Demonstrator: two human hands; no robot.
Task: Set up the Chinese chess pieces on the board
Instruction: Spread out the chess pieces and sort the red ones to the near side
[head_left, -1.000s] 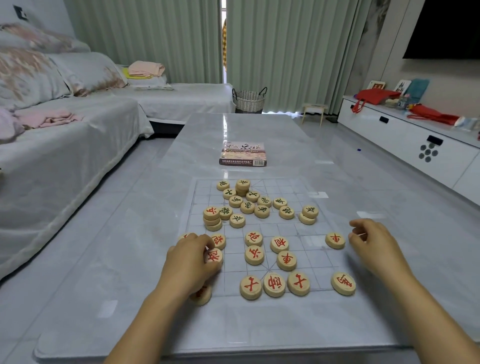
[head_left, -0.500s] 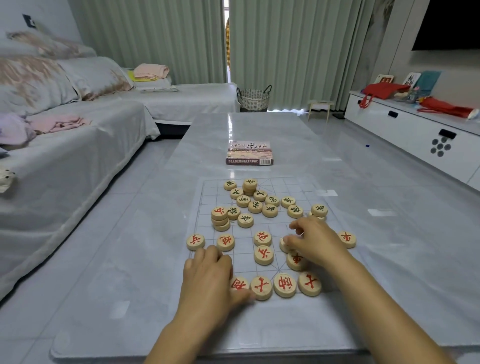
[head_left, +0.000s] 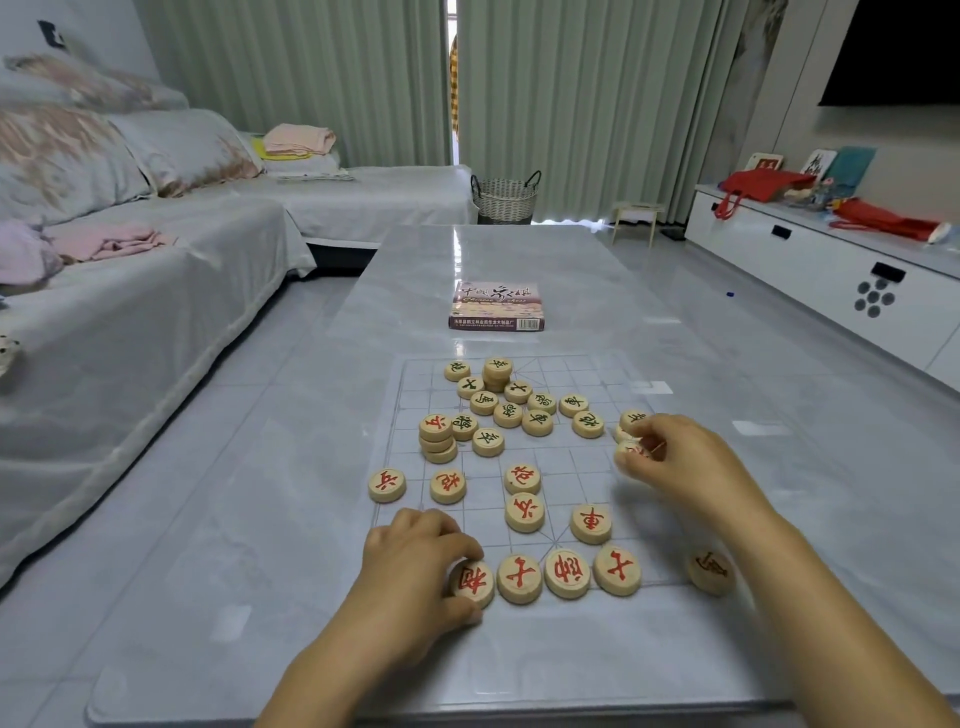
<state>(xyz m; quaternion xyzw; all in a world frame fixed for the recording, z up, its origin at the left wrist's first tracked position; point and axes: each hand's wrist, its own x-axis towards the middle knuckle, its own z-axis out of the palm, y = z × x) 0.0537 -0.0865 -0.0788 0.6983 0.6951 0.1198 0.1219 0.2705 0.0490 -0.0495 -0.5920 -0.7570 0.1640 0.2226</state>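
Observation:
A clear plastic chess board (head_left: 566, 467) with a faint grid lies on the marble table. Round wooden pieces sit on it: black-lettered ones (head_left: 508, 414) clustered at the far half, red-lettered ones nearer me. My left hand (head_left: 415, 566) grips a red piece (head_left: 474, 583) at the left end of the near row, beside three red pieces (head_left: 567, 573) lined up. My right hand (head_left: 680, 467) pinches a red piece (head_left: 629, 451) just above the board's right side. A stack of pieces with a red top (head_left: 436, 437) stands at the left.
The chess set box (head_left: 496, 306) lies on the table beyond the board. A red piece (head_left: 710, 571) sits off the board's right near corner. A covered sofa (head_left: 130, 291) runs along the left, a white cabinet (head_left: 831, 275) along the right, a woven basket (head_left: 505, 196) stands by the curtains.
My right hand has moved from the board's middle to its right side, lifting a red piece. My left hand has set a red piece at the near row's left end.

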